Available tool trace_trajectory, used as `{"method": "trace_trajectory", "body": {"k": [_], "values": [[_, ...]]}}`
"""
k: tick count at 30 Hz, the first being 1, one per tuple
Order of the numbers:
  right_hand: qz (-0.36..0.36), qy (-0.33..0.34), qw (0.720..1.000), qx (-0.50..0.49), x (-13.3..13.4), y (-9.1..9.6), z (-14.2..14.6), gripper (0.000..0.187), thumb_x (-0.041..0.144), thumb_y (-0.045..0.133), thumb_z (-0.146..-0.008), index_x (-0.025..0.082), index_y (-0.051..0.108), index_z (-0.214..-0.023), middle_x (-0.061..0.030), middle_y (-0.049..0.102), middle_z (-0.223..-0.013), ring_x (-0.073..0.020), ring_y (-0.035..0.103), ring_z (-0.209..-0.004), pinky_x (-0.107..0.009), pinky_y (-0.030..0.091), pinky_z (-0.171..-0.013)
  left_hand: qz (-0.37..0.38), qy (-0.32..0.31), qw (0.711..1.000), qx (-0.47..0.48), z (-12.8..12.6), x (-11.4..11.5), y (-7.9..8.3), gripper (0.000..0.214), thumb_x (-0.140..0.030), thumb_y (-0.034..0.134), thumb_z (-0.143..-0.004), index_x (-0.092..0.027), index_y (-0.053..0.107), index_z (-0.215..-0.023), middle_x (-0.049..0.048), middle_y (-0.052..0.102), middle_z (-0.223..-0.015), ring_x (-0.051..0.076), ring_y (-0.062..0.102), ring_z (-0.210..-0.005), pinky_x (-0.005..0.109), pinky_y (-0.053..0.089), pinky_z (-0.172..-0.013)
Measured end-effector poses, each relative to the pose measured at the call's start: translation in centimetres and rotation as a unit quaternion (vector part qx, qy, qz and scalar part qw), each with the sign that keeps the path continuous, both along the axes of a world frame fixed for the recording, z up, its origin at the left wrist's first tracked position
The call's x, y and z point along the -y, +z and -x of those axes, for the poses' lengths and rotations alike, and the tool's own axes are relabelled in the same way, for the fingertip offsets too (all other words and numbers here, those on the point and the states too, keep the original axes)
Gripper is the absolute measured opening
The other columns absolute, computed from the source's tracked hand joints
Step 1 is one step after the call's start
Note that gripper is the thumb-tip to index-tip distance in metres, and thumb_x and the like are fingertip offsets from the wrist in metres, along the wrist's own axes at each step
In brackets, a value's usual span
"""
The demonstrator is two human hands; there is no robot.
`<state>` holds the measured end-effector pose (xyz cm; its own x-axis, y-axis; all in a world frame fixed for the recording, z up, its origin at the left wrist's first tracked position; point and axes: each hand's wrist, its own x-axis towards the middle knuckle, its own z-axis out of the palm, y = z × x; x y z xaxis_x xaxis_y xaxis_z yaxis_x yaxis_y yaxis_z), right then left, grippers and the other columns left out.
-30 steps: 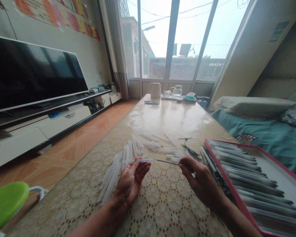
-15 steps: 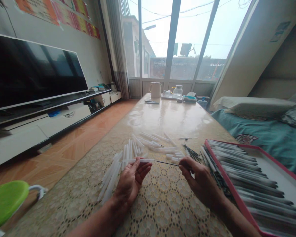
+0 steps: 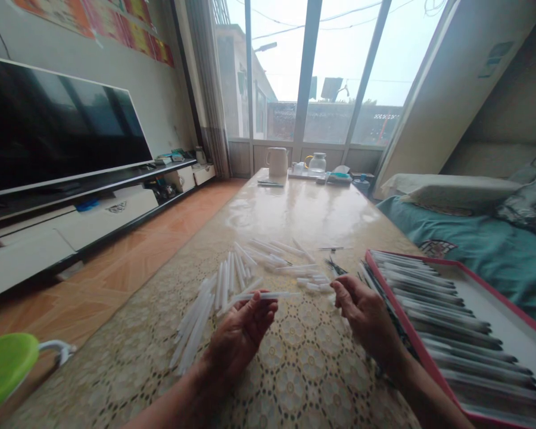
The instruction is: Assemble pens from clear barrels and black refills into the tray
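My left hand [image 3: 241, 328] is closed on a translucent white pen barrel [image 3: 272, 295], held level between thumb and fingers with its narrow end pointing right. My right hand [image 3: 364, 310] hovers to the right, thumb and forefinger pinched together. Whatever lies between those fingertips is too small to make out. Beside them are short white pen caps [image 3: 310, 281]. Dark pen refills [image 3: 337, 268] lie just beyond the right hand, partly hidden by it. Loose white barrels [image 3: 199, 328] are spread left of my left hand, and more barrels [image 3: 226, 280] lie farther up.
A red-rimmed box [image 3: 411, 322] with rows of pens stands at the right. The patterned tablecloth [image 3: 290, 381] covers the table. A kettle [image 3: 277, 162] and a glass jug [image 3: 317, 163] are at the far end. A green stool [image 3: 9, 369] stands at the left.
The dark refill that stretched between my hands no longer shows there. My right hand has moved slightly away and up beside the caps. The left keeps hold of the barrel.
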<state>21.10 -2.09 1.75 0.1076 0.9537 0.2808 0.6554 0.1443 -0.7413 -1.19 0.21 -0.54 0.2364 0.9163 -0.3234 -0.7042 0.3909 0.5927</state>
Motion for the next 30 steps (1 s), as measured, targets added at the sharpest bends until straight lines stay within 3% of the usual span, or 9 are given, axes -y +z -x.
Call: {"method": "trace_trajectory", "body": {"k": [2, 6, 10, 17, 23, 28, 30], "values": [[-0.007, -0.041, 0.992, 0.115, -0.7, -0.5, -2.3, 0.017, 0.032, 0.045, -0.083, 0.02, 0.057, -0.079, -0.0033, 0.06, -0.071, -0.0179, 0.057, -0.065, -0.028, 0.042, -0.059, -0.003, 0.01, 1.0, 0.011, 0.0, -0.1, 0.0, 0.008, -0.009, 0.054, -0.082, -0.01, 0.062, -0.081, 0.0077, 0.071, -0.072, 0.014, 0.069, -0.066, 0.02, 0.055, -0.061], [-0.001, 0.004, 0.97, 0.243, -1.2, -1.3, -4.2, 0.015, 0.021, 0.046, -0.078, 0.021, 0.06, -0.08, -0.004, 0.061, -0.083, -0.0194, 0.058, -0.078, -0.03, 0.042, -0.07, -0.024, -0.001, 1.0, 0.007, -0.1, 0.0, -0.2, 0.006, -0.009, 0.058, -0.08, -0.01, 0.061, -0.085, 0.0091, 0.071, -0.074, 0.016, 0.069, -0.069, 0.021, 0.056, -0.064], [0.007, 0.019, 0.961, 0.275, -1.0, -1.7, -3.7, 0.015, 0.018, 0.043, -0.079, 0.02, 0.058, -0.081, -0.0049, 0.06, -0.083, -0.0197, 0.057, -0.082, -0.029, 0.042, -0.071, -0.023, -0.005, 0.999, -0.025, -0.2, 0.2, -0.2, 0.008, -0.011, 0.061, -0.078, -0.01, 0.06, -0.085, 0.0105, 0.071, -0.073, 0.017, 0.069, -0.068, 0.022, 0.056, -0.063], [0.011, -0.115, 0.935, 0.335, -1.1, -2.6, -5.6, 0.013, 0.017, 0.044, -0.078, 0.019, 0.057, -0.081, -0.0075, 0.061, -0.079, -0.0215, 0.058, -0.08, -0.029, 0.042, -0.068, -0.016, -0.006, 0.998, -0.054, -0.3, 0.1, 0.2, 0.009, -0.011, 0.063, -0.076, -0.01, 0.059, -0.084, 0.0103, 0.071, -0.073, 0.016, 0.069, -0.067, 0.022, 0.055, -0.063], [0.043, -0.095, 0.944, 0.313, -1.4, -2.4, -5.6, 0.012, 0.017, 0.045, -0.078, 0.019, 0.057, -0.076, -0.0054, 0.062, -0.078, -0.0188, 0.058, -0.078, -0.026, 0.041, -0.067, -0.023, -0.01, 0.997, -0.071, -0.3, 0.2, 0.1, 0.009, -0.013, 0.063, -0.077, -0.011, 0.059, -0.085, 0.0097, 0.072, -0.074, 0.016, 0.069, -0.069, 0.023, 0.055, -0.064], [-0.003, -0.038, 0.94, 0.339, -2.6, -2.5, -3.8, 0.035, 0.009, 0.042, -0.079, 0.021, 0.06, -0.107, -0.007, 0.061, -0.098, -0.0203, 0.053, -0.096, -0.028, 0.038, -0.08, -0.033, -0.02, 0.997, -0.073, -0.5, 0.1, 0.0, 0.01, -0.014, 0.064, -0.076, -0.01, 0.06, -0.085, 0.0093, 0.071, -0.072, 0.016, 0.069, -0.066, 0.022, 0.055, -0.062], [-0.001, -0.039, 0.934, 0.356, -3.2, -2.9, -3.3, 0.037, 0.008, 0.042, -0.08, 0.022, 0.06, -0.109, -0.0077, 0.059, -0.102, -0.0211, 0.051, -0.098, -0.029, 0.037, -0.081, -0.036, -0.024, 0.996, -0.072, -0.5, 0.2, 0.0, 0.011, -0.014, 0.065, -0.076, -0.01, 0.06, -0.085, 0.0096, 0.071, -0.073, 0.016, 0.069, -0.067, 0.022, 0.056, -0.062]]}}
